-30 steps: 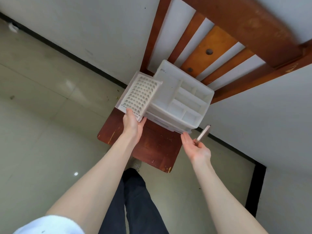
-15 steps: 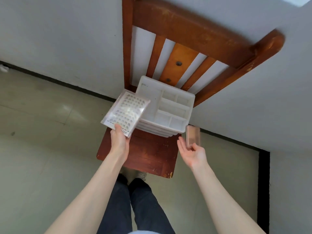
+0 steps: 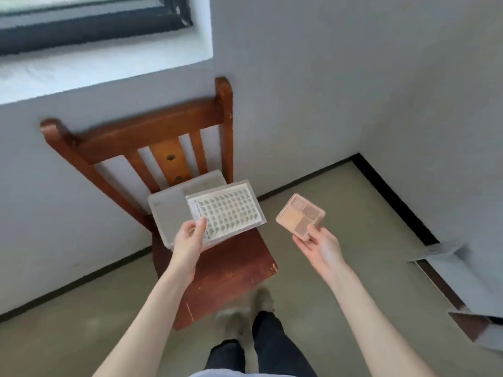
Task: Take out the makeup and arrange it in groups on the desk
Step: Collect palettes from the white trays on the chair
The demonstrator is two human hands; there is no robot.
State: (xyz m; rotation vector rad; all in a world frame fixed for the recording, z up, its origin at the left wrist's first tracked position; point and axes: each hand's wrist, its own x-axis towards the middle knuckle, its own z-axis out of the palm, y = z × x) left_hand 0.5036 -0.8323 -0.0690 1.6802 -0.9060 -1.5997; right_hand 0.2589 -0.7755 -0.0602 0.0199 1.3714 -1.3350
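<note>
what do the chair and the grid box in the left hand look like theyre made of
Chair: looks like wood with a glossy red-brown varnish; grain shows, and pale chips mark the seat edge. Grid box: seems to be clear hard plastic round a white gridded insert, held by the left hand.

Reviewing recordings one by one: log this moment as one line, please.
left hand: grips clear grid case | right hand: pinches four-shade palette | white organizer: on wooden chair | desk: not identifiable
</note>
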